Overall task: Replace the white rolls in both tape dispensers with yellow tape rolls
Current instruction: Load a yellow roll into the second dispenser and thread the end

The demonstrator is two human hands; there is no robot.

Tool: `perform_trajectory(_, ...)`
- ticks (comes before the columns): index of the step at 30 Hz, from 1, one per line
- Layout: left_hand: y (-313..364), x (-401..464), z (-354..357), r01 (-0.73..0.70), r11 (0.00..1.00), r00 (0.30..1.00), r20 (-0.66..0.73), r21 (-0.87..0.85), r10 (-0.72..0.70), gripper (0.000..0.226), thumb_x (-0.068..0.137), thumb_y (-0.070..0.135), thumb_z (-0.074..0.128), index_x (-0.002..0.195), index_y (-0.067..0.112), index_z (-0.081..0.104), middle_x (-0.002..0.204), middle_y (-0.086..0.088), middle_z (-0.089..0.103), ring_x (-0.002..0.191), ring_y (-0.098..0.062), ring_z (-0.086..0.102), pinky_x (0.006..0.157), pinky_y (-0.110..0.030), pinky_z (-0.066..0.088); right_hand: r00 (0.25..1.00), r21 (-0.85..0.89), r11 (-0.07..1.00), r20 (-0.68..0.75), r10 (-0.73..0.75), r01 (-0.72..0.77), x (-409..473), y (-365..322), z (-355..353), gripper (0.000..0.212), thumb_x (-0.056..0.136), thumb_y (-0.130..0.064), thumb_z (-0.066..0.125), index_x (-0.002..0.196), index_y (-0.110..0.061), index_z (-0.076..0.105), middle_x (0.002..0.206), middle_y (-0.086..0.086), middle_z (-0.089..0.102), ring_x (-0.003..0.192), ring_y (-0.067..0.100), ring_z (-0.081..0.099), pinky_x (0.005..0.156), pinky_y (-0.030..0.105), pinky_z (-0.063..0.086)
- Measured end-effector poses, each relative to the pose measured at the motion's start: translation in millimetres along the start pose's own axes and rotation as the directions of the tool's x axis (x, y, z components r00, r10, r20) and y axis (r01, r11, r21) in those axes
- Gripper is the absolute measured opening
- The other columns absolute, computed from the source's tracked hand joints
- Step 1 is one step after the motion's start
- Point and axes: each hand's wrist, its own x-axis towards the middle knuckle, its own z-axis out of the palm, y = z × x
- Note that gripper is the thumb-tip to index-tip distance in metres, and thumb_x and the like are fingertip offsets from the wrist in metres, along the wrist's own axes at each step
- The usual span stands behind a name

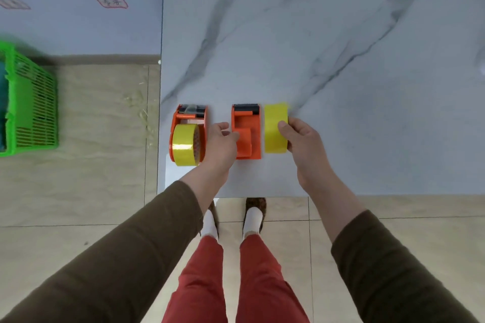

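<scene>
While left hand (220, 143) steadies empty dispenser (246, 131), right hand (301, 139) apparently grips yellow roll (274, 128)

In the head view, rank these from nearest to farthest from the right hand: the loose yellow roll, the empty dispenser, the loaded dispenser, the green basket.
From the right hand:
1. Loose yellow roll, in its grip.
2. Empty dispenser, just left of it.
3. Loaded dispenser, at the table's left edge.
4. Green basket, on the floor, far left.
</scene>
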Motion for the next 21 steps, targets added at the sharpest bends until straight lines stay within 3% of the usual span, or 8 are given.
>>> perform_trajectory(4,-12,13,-1,0.096,0.995,0.994,0.045,-0.003,-0.095,0.023,0.105,0.026,0.049,0.124,0.014,0.054,0.116,-0.007,0.060,0.097,-0.018,0.053,0.070,-0.027,0.039,1.000,-0.004,1.000,-0.003,0.028,-0.028,-4,12,3,0.020,0.097,-0.023,0.061,0.109,-0.017,0.076,0.110,0.011,0.078,0.092,0.017,0.068,0.100,0.047,0.053)
perform_trajectory(6,-14,17,-3,0.072,0.997,0.994,0.079,0.007,-0.073,0.013,0.106,0.023,0.047,0.103,0.018,0.059,0.101,-0.003,0.063,0.092,-0.018,0.055,0.072,-0.028,0.041,0.999,-0.011,0.999,0.000,0.037,-0.037,-6,16,6,0.021,0.098,-0.021,0.060,0.112,-0.018,0.076,0.113,0.012,0.077,0.095,0.018,0.068,0.098,0.044,0.054)
perform_trajectory(8,-13,18,-4,0.035,0.999,0.994,0.103,0.004,-0.035,0.019,0.106,0.019,0.048,0.091,0.020,0.058,0.089,0.000,0.063,0.087,-0.018,0.055,0.075,-0.029,0.045,0.999,-0.017,0.999,0.006,0.043,-0.043,-8,18,9,0.023,0.097,-0.019,0.059,0.113,-0.019,0.075,0.114,0.011,0.076,0.095,0.017,0.067,0.097,0.042,0.053)
perform_trajectory(11,-10,14,-7,0.018,0.998,0.984,0.177,-0.052,-0.009,0.017,0.106,0.020,0.050,0.097,0.015,0.064,0.097,-0.008,0.069,0.094,-0.024,0.060,0.095,-0.042,0.051,0.999,-0.032,0.999,0.018,0.044,-0.043,-10,20,14,0.027,0.091,-0.024,0.058,0.111,-0.021,0.075,0.114,0.012,0.075,0.096,0.019,0.066,0.097,0.045,0.052)
perform_trajectory(13,-8,10,-10,0.019,0.996,0.979,0.206,-0.085,-0.001,0.021,0.107,0.021,0.049,0.111,0.009,0.065,0.104,-0.011,0.071,0.096,-0.024,0.064,0.100,-0.044,0.051,0.999,-0.042,0.998,0.020,0.039,-0.038,-10,21,17,0.029,0.091,-0.026,0.056,0.113,-0.024,0.075,0.114,0.010,0.076,0.102,0.025,0.068,0.100,0.047,0.052)
perform_trajectory(16,-10,6,-11,-0.007,0.991,0.967,0.250,-0.136,0.041,0.027,0.107,0.020,0.048,0.120,0.003,0.064,0.097,-0.008,0.072,0.086,-0.019,0.066,0.090,-0.038,0.054,0.999,-0.060,0.998,0.030,0.031,-0.029,-9,24,20,0.031,0.095,-0.024,0.054,0.119,-0.025,0.074,0.116,0.005,0.076,0.114,0.031,0.068,0.103,0.049,0.051)
perform_trajectory(21,-15,4,-13,-0.014,0.986,0.952,0.300,-0.166,0.064,0.029,0.107,0.020,0.049,0.123,0.003,0.065,0.093,-0.005,0.072,0.078,-0.012,0.066,0.080,-0.028,0.052,0.997,-0.064,0.997,0.047,0.056,-0.053,-8,25,22,0.037,0.096,-0.030,0.055,0.130,-0.024,0.070,0.120,0.000,0.076,0.115,0.023,0.070,0.107,0.049,0.052)
